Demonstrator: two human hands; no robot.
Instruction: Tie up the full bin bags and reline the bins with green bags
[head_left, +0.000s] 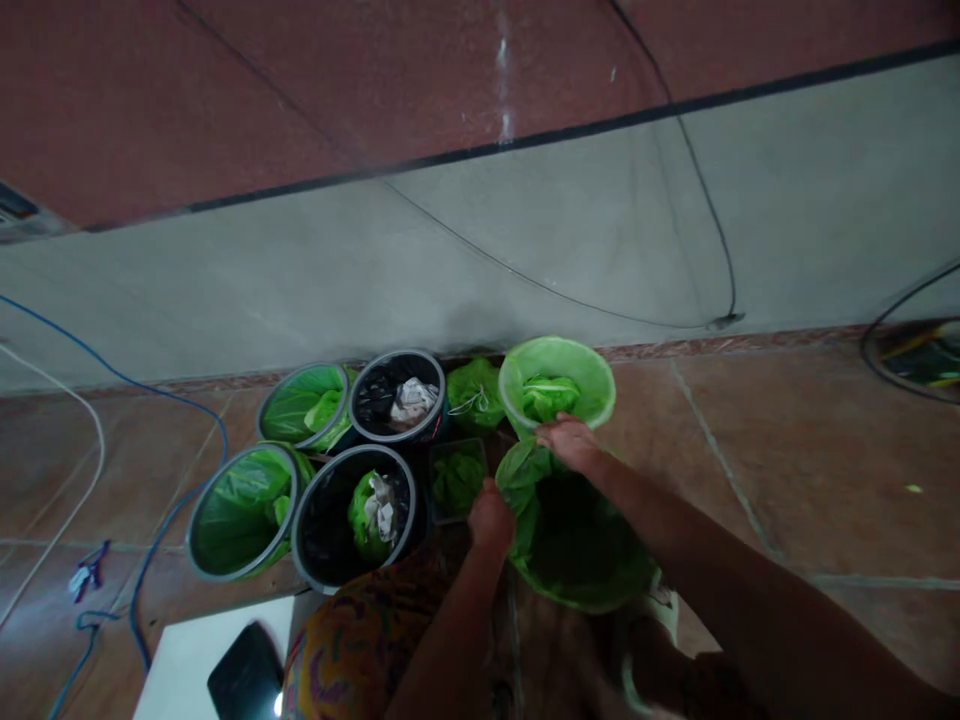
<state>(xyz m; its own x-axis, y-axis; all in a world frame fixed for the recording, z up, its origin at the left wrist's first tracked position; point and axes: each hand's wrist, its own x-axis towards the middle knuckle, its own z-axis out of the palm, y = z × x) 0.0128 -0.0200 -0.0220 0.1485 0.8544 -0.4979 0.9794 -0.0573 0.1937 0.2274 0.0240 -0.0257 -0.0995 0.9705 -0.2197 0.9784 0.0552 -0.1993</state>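
A green bin liner (540,540) lines a round bin in front of me, its mouth facing up and its inside dark. My left hand (493,518) is closed on the liner's left edge. My right hand (570,440) grips the far edge of the same liner, fingers wrapped over it. Just beyond my right hand stands a light green bin (600,385) with a crumpled green bag (550,397) inside. Left of my left hand is a small square container (457,482) holding green plastic.
Left stand two green-lined bins (196,535) and two black-lined bins (300,545) with crumpled waste. A tied green bag (476,390) lies by the wall. A white surface (180,665) bears a dark phone-like device (247,675). A blue cable (180,515) crosses the tiled floor.
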